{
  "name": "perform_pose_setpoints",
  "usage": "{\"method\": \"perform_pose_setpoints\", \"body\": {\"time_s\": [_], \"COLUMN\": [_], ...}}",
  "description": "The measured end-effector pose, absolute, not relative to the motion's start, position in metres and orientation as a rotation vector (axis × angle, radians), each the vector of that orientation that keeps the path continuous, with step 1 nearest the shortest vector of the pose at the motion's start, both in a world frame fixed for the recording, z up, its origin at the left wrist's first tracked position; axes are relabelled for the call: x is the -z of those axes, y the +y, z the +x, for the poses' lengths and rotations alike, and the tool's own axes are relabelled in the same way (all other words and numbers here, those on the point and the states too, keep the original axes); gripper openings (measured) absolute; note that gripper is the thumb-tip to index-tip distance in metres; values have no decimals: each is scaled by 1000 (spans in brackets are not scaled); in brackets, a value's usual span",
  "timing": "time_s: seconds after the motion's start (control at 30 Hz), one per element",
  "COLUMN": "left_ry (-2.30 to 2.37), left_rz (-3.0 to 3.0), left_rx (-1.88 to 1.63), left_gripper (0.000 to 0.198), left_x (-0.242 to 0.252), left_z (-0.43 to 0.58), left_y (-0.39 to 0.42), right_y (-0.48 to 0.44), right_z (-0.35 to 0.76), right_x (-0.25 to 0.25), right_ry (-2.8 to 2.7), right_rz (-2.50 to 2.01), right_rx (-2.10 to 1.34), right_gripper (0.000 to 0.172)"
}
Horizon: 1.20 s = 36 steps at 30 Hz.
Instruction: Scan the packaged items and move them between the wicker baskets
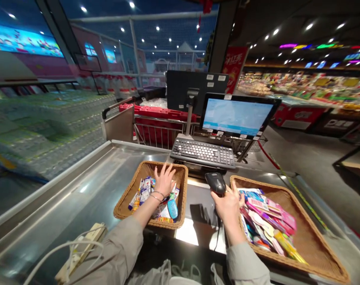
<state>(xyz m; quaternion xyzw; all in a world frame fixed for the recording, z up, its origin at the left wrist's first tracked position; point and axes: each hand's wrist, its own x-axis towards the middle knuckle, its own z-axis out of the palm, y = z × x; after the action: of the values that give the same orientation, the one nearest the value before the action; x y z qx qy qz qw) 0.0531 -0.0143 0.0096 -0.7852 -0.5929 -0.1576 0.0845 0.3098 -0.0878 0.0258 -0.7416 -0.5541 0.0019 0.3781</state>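
Observation:
My left hand (164,181) is over the left wicker basket (123,204), fingers spread, with nothing visible in its grasp. Small wrapped packets (144,189) and a blue oval item (172,208) lie in that basket below and beside the hand. My right hand (229,204) grips a black barcode scanner (215,183) between the two baskets, its cord hanging down. Close to that hand's right side stands the larger wicker basket (316,237), filled with pink packages (279,213), a yellow item (289,247) and other colourful goods.
A black keyboard (203,152) and a lit monitor (237,114) stand behind the baskets. The metal counter (90,190) has a raised left edge. A power strip (79,253) with white cables lies at front left. Beyond the counter is a shopping cart (156,130).

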Motion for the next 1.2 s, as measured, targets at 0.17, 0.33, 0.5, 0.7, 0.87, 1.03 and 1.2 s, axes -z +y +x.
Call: {"method": "perform_pose_setpoints", "body": {"time_s": [0.17,0.33,0.5,0.7,0.87,1.03,1.2], "left_ry": [-1926,-2104,-2282,-2384,-2465,-2571,-2594], "left_rz": [-2262,-2139,-2021,-2012,-1984,-1939,-1858], "left_rx": [394,262,75,-137,-328,-367,-317], "left_gripper": [48,51,62,85,108,107,108], "left_x": [-1,8,16,25,39,57,66], "left_z": [25,10,8,21,37,53,61], "left_y": [-16,-21,-24,-21,-11,0,5], "right_y": [-83,-79,-74,-70,-67,-63,-59], "right_z": [295,286,281,283,289,298,305], "right_x": [-26,-24,-22,-22,-18,-9,-2], "right_ry": [-1449,-1482,-1506,-1510,-1519,-1535,-1523], "right_rz": [-1864,-1831,-1802,-1804,-1821,-1824,-1847], "right_rx": [-27,-84,-93,-91,-84,-97,-71], "right_gripper": [36,32,34,37,38,38,38]}}
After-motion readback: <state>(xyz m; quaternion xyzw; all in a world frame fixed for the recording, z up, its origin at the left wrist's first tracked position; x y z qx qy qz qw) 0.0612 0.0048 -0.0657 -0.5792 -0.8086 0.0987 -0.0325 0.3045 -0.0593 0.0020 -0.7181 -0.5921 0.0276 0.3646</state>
